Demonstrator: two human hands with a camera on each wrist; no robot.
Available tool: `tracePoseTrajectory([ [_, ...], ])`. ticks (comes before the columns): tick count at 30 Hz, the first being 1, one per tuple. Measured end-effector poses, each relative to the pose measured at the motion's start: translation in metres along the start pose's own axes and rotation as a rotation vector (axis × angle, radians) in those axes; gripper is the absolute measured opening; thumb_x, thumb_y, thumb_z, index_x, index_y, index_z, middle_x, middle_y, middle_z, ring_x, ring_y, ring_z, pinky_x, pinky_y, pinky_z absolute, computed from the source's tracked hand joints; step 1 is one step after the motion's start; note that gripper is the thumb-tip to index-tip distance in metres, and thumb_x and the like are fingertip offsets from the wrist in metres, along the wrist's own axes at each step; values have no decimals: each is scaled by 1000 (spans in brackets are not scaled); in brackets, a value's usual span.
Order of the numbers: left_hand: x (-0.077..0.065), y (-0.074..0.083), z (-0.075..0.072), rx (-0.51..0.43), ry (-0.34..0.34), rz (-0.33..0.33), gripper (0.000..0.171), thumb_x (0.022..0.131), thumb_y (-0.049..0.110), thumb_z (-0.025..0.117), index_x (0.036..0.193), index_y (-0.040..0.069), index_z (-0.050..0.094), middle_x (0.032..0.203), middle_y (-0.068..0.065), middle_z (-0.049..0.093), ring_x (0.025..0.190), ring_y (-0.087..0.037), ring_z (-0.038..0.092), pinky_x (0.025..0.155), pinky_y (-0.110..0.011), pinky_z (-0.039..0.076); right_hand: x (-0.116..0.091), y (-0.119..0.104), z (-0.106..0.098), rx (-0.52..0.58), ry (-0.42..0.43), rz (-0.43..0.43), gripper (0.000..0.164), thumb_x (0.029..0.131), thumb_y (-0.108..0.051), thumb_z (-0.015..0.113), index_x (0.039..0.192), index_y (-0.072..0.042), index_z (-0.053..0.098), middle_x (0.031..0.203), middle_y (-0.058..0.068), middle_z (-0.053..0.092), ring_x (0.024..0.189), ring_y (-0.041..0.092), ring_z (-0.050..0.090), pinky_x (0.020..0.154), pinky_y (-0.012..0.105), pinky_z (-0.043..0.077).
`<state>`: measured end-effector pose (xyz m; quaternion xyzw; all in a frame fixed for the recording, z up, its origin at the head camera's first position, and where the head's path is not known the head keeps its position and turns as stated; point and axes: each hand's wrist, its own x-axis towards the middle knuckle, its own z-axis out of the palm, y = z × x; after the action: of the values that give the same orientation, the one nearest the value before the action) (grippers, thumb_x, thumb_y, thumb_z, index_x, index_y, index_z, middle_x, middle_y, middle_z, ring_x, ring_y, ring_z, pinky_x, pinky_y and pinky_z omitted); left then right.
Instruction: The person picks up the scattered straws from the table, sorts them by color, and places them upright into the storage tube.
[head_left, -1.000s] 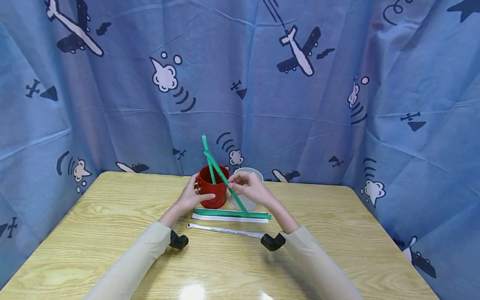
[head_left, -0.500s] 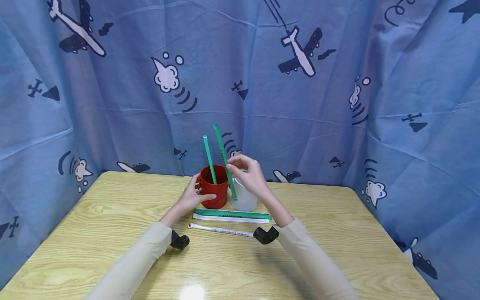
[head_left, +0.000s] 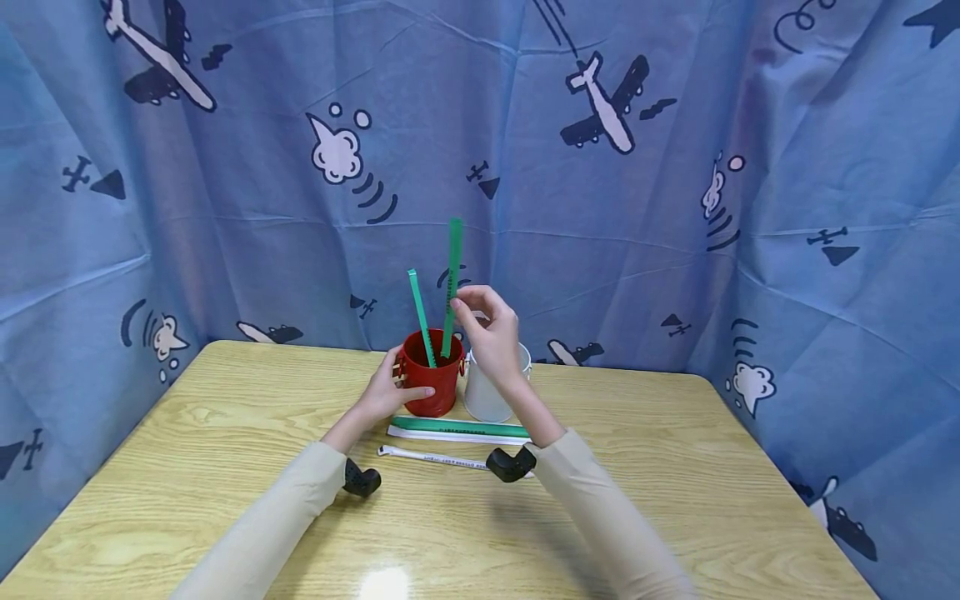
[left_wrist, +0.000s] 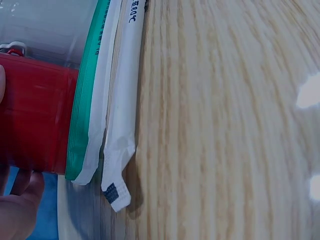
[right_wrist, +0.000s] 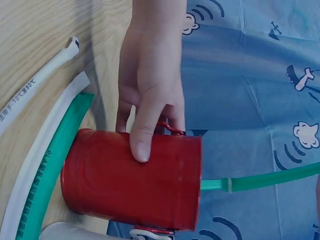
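Seemingly light, smooth and easily creased, the green-wrapped straw [head_left: 453,258] is pinched near its middle, probably the best hold, by the right hand [head_left: 492,333], its lower end in the mouth of the red pail [head_left: 435,395] gripped by the left hand [head_left: 384,393].

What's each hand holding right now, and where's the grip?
The right hand pinches a green-wrapped straw near its middle; the left hand grips the red bucket around its side wall.
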<state>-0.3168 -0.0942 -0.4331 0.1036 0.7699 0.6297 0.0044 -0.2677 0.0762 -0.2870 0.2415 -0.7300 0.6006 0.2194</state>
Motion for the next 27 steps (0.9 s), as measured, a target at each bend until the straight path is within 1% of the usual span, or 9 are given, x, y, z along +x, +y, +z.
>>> tracePoseTrajectory([
  [4, -1, 1, 0, -21, -10, 10, 88, 84, 7, 72, 152, 6, 15, 152, -20, 28, 137, -42, 31, 110, -55, 36, -1, 5, 8, -4, 6, -43, 16, 92, 0, 60, 104, 11, 62, 97, 27, 66, 89, 40, 64, 75, 14, 53],
  [7, -1, 1, 0, -18, -15, 20, 87, 84, 6, 72, 151, 6, 16, 151, -19, 29, 136, -42, 32, 110, -55, 36, -1, 23, 14, -16, 2, -53, 16, 92, -1, 60, 104, 9, 63, 97, 26, 67, 89, 38, 64, 74, 13, 53],
  [10, -1, 0, 0, 2, -13, 22, 86, 84, 6, 72, 150, 8, 17, 150, -18, 32, 135, -40, 34, 109, -54, 38, -1, 43, 20, -33, -2, -56, 17, 92, -4, 62, 104, 6, 64, 97, 24, 68, 88, 33, 65, 74, 16, 55],
  [11, -1, 0, -1, 10, -13, 22, 85, 84, 6, 72, 150, 8, 18, 149, -18, 32, 134, -40, 35, 108, -53, 39, -1, 50, 21, -37, -4, -51, 17, 92, -6, 62, 105, 5, 65, 98, 22, 68, 88, 31, 65, 74, 17, 55],
  [14, 1, -2, -1, 26, -7, 21, 84, 84, 7, 72, 149, 8, 19, 148, -17, 34, 133, -39, 36, 108, -52, 40, -3, 59, 23, -57, -27, -29, 17, 92, -10, 64, 104, 1, 67, 97, 18, 69, 87, 25, 65, 74, 19, 56],
  [18, 2, -3, 0, 26, -3, 13, 85, 83, 7, 73, 149, 10, 20, 148, -16, 34, 134, -38, 37, 109, -51, 40, -6, 69, 23, -95, -94, 19, 15, 91, -12, 65, 103, -3, 68, 96, 15, 70, 84, 20, 64, 74, 18, 55],
  [22, 2, -3, 0, 27, 0, 1, 86, 83, 7, 73, 150, 11, 20, 149, -14, 34, 134, -37, 37, 109, -50, 40, -9, 77, 24, -133, -146, 48, 14, 91, -10, 65, 103, -3, 68, 93, 15, 70, 80, 20, 64, 72, 17, 54],
  [27, 2, -3, 0, 41, 3, 10, 85, 84, 8, 72, 150, 9, 19, 149, -17, 34, 133, -39, 37, 108, -52, 40, -10, 86, 26, -173, -159, 51, 14, 90, -11, 66, 102, -3, 67, 93, 14, 71, 79, 20, 65, 72, 19, 55],
])
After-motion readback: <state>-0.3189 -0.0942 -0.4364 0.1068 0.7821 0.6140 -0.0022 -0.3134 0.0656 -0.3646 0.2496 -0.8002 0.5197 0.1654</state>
